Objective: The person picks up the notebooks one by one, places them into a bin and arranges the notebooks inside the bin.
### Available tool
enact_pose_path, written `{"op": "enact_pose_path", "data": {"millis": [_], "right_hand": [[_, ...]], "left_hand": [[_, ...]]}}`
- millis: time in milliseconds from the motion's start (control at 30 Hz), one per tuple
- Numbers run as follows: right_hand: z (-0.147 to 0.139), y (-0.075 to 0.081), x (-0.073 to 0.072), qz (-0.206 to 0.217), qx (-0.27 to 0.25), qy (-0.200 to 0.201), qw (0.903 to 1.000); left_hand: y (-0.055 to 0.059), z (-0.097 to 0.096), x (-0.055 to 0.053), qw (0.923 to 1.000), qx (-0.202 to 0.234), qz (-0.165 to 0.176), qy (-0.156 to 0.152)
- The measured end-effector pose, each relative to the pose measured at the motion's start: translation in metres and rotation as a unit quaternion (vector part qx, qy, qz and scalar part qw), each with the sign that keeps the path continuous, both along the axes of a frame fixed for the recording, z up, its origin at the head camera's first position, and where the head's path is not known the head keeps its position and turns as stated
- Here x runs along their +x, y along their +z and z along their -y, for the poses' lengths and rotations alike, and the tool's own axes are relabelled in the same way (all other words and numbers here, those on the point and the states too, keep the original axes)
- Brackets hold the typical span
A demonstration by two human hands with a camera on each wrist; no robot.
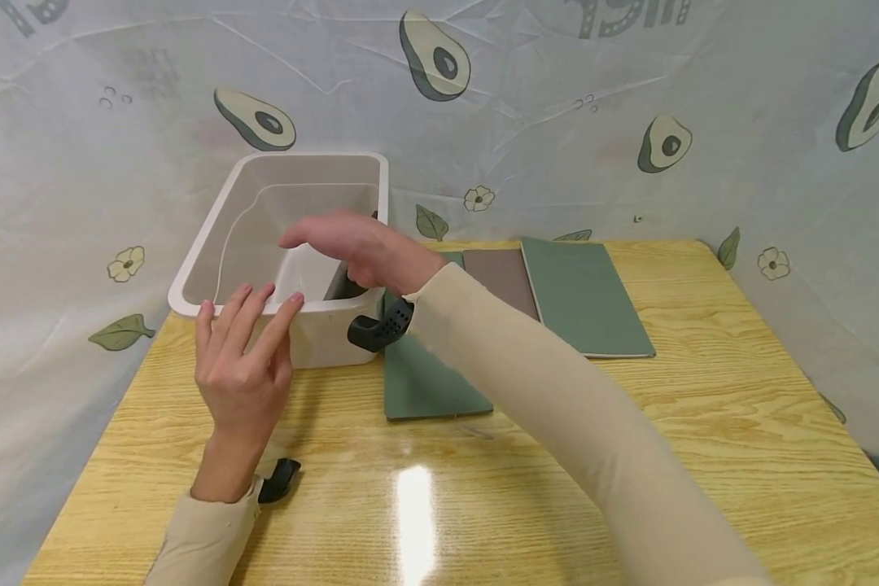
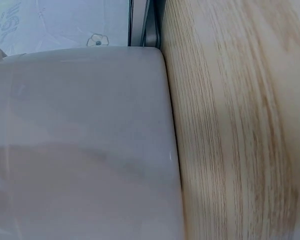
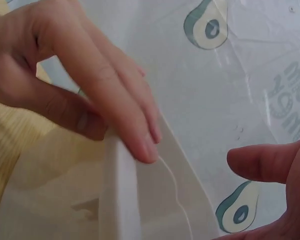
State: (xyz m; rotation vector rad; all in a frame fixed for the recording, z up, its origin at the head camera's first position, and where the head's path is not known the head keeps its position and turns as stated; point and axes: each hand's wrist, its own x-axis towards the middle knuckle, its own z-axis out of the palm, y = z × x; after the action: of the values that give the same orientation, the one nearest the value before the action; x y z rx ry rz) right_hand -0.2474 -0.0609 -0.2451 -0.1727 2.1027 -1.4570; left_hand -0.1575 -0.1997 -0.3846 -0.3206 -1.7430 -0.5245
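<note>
A white plastic bin (image 1: 330, 330) stands at the back left of the table. My left hand (image 1: 245, 358) grips its near rim; in the right wrist view that hand (image 3: 100, 80) has fingers inside the wall and the thumb outside. Above the bin's right side reaches my right hand (image 1: 369, 248), fingers extended to the left and nothing seen in its grasp. Only its thumb (image 3: 260, 162) and part of the palm show in the right wrist view. Beneath it, a dark flat thing (image 1: 343, 286) leans inside along the bin's right wall, partly hidden by the hand.
Right of the bin lie a green notebook (image 1: 428, 382), a brown notebook (image 1: 501, 277) and another green notebook (image 1: 586, 301), the brown one between the greens. My right forearm crosses over them. An avocado-print cloth (image 1: 527, 163) hangs behind the wooden table (image 1: 557, 505).
</note>
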Motion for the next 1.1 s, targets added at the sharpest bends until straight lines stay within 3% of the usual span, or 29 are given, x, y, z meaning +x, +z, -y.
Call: {"op": "enact_pose_path", "data": {"millis": [233, 400, 767, 933, 1100], "right_hand": [[-0.002, -0.01, -0.013, 0.051, -0.046, 0.003, 0.9976], [-0.008, 0.001, -0.015, 0.065, -0.064, -0.008, 0.9958], [-0.015, 0.042, -0.009, 0.045, -0.096, 0.009, 0.9943], [-0.015, 0.044, -0.006, 0.031, -0.096, 0.004, 0.9949], [-0.019, 0.041, -0.005, -0.001, -0.059, 0.038, 0.9975]], "left_hand": [[0.0, -0.003, -0.001, 1.0, -0.003, -0.004, -0.002], [0.001, -0.004, -0.003, 0.9999, -0.008, -0.002, -0.007], [-0.001, -0.001, -0.002, 1.0, -0.006, 0.0, 0.003], [-0.003, 0.001, -0.001, 1.0, -0.005, 0.005, 0.004], [-0.003, 0.002, 0.0, 0.9999, -0.006, 0.009, 0.001]]}}
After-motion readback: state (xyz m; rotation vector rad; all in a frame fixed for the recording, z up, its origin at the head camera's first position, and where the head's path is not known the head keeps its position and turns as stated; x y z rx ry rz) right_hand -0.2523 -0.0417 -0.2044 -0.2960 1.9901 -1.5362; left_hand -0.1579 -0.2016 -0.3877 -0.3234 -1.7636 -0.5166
